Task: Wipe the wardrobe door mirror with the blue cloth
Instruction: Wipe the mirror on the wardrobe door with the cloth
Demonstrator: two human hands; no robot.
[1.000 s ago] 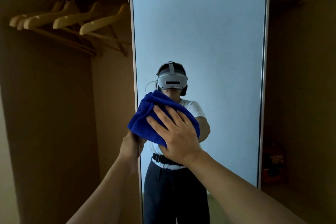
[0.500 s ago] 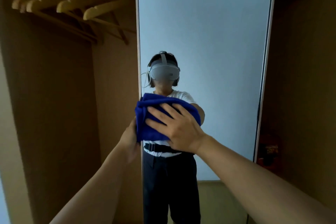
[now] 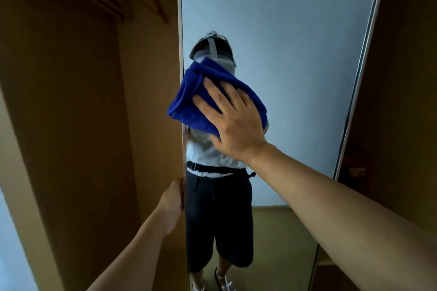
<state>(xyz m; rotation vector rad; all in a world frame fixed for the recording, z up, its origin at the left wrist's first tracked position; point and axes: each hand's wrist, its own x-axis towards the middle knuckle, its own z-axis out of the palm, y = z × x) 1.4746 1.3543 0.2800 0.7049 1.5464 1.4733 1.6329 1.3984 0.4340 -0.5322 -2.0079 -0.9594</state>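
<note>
Now blue cloth (image 3: pixel 189 99) under flat right hand (image 3: pixel 233 123), against mirror (image 3: pixel 295 54).

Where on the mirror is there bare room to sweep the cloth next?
Bare glass runs above the cloth and right of the right hand to the mirror frame's right edge. The left edge is crowded: the cloth overhangs it and the left hand holds it lower down.
</note>
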